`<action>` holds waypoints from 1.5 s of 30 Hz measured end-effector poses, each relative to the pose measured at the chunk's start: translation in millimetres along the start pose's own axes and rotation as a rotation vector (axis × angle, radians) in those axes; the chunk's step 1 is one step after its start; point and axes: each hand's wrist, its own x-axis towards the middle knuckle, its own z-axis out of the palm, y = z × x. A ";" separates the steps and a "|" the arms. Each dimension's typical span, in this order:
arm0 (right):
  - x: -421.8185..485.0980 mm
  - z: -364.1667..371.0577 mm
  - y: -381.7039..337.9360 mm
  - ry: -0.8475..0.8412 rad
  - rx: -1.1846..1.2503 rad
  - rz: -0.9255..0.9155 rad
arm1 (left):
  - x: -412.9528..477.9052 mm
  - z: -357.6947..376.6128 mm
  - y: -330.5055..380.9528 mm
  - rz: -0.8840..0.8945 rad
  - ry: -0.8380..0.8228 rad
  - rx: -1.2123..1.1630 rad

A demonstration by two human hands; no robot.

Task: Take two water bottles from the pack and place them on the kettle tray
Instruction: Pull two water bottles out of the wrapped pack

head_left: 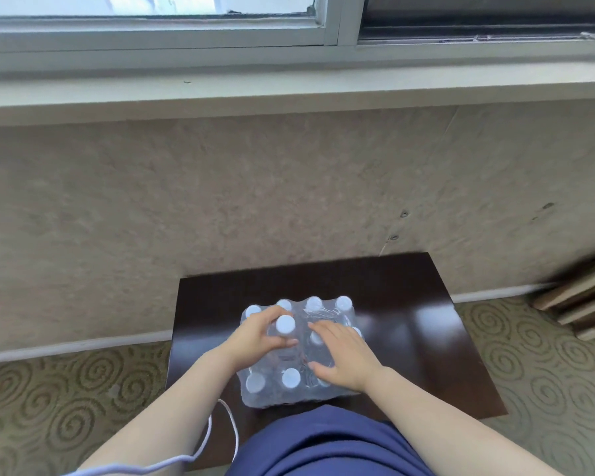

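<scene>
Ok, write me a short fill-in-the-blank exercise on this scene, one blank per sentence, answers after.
1. The plastic-wrapped pack of clear water bottles stands on a dark, glossy ____ table.
2. The left hand curls around a bottle with a ____ cap.
3. The right hand lies flat on ____ of the pack.
4. The floor has a ____-patterned carpet.

Answers: brown; white; top; swirl

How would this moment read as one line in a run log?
left hand: gripping white-capped clear plastic bottle | right hand: flat on shrink-wrapped bottle pack | kettle tray: not in view
</scene>
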 end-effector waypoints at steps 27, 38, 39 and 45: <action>44.8 -20.9 -11.6 -0.316 -0.319 0.137 | 35.5 -48.5 51.3 -0.100 0.121 -0.789; 31.7 -29.7 -6.8 -0.289 -0.124 0.054 | 30.6 -56.5 47.8 -0.078 0.141 -0.805; 28.1 -33.6 -5.8 -0.266 -0.098 0.046 | 29.7 -57.8 48.0 -0.072 0.145 -0.802; 17.7 -87.6 -9.8 -0.150 -0.010 -0.137 | 23.1 -67.4 56.9 -0.031 0.181 -0.786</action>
